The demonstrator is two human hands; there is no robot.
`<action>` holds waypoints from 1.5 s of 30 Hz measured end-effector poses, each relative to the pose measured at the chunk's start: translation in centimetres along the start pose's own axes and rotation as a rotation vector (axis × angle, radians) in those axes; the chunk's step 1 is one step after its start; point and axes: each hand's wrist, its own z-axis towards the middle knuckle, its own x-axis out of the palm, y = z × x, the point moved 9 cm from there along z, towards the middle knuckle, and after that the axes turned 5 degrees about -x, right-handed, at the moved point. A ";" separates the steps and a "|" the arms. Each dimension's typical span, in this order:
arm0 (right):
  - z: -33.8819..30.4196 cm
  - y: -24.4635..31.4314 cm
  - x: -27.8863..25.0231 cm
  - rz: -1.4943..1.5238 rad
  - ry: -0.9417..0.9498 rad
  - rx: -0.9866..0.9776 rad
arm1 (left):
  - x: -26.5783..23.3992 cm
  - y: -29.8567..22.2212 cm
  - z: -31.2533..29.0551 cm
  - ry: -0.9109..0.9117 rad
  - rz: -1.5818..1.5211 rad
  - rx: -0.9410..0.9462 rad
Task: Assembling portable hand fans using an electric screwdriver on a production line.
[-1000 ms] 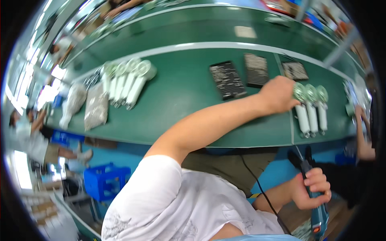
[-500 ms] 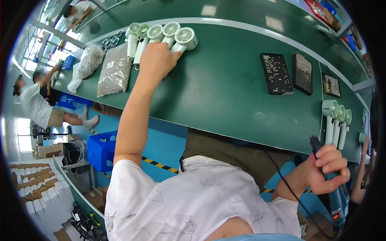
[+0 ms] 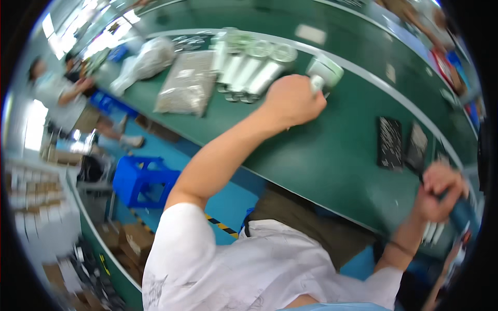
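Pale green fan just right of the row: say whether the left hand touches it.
Touching. The head view shows the left hand gripping the pale green fan by its handle.

Bright Room, Blurred Frame

White light flares from overexposed windows [image 3: 36,127] at left, while blur smears the right hand [image 3: 441,191] and handheld fan [image 3: 327,71]; the green bench [image 3: 332,155] curves within a black fisheye rim.

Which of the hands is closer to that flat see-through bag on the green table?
Left. The left hand, gripping a pale green fan, is right of the flat bag, past the other fans. The right hand, holding a blue tool, is much farther right.
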 end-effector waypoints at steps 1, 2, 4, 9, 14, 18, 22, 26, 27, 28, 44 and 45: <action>1.2 -1.1 0.1 0.174 -0.047 0.196 | 1.4 -0.8 0.1 0.137 -0.254 -0.090; 2.5 -1.7 1.2 0.146 -0.018 0.192 | 3.3 -0.8 -0.4 0.242 -0.640 -0.188; 4.2 -3.9 2.0 0.157 -0.054 0.124 | 6.3 -0.9 -1.7 0.471 -1.203 -0.389; 3.8 -5.4 1.2 -0.003 -0.370 0.125 | 10.4 -6.5 -1.0 0.758 -1.558 -0.348; 1.2 -7.0 -2.8 -0.066 -0.247 0.110 | 12.5 -8.4 -0.1 0.783 -1.452 -0.262; -0.1 -7.8 -3.4 -0.150 -0.261 0.147 | 13.7 -8.0 -1.3 0.812 -1.412 -0.291; -0.5 -8.3 -2.3 -0.199 -0.482 0.269 | 13.7 -7.7 -1.2 0.835 -1.389 -0.281; -0.7 -8.8 -3.1 -0.195 -0.517 0.259 | 14.0 -7.5 -1.1 0.833 -1.399 -0.277; -0.6 -8.9 -3.1 -0.196 -0.504 0.255 | 14.0 -7.4 -1.0 0.826 -1.398 -0.269; -0.6 -8.9 -3.1 -0.196 -0.491 0.249 | 14.0 -7.4 -1.1 0.827 -1.400 -0.273; -0.6 -9.9 -2.7 -0.161 -0.453 0.255 | 14.0 -7.5 -1.2 0.805 -1.390 -0.289; -0.6 -9.9 -2.7 -0.165 -0.463 0.263 | 13.9 -7.5 -1.2 0.803 -1.393 -0.292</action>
